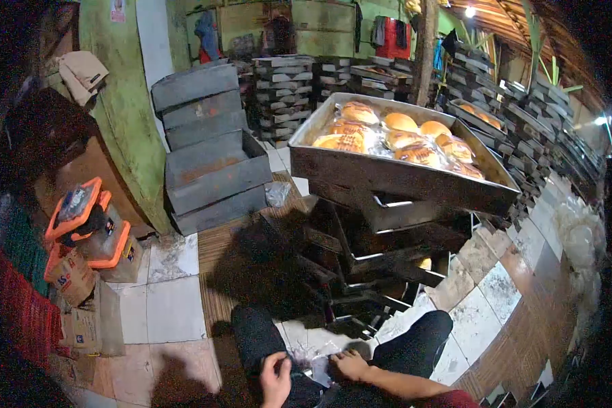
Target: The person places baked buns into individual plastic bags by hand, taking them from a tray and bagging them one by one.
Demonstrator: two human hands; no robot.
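Low over my lap, my left hand (276,381) is closed, its fingers curled and the thumb near the forefinger; what it may hold cannot be made out. My right hand (350,365) reaches in from the right, fingers bent and closed at the edge of a clear plastic bag (319,371). This bag lies between the two hands, over my dark trousers. Past my knees, a deep metal tray (387,173) rests on top of a stack of crosswise trays. Several glossy buns (401,122), at least some in clear wrappers, fill it.
Grey trays (214,163) are stacked at the left, beside a green post (126,129). Orange-rimmed containers (109,234) and a cardboard box (73,277) stand at far left. More tray stacks (283,98) line the back. Tiles (173,309) and brown matting cover the floor.
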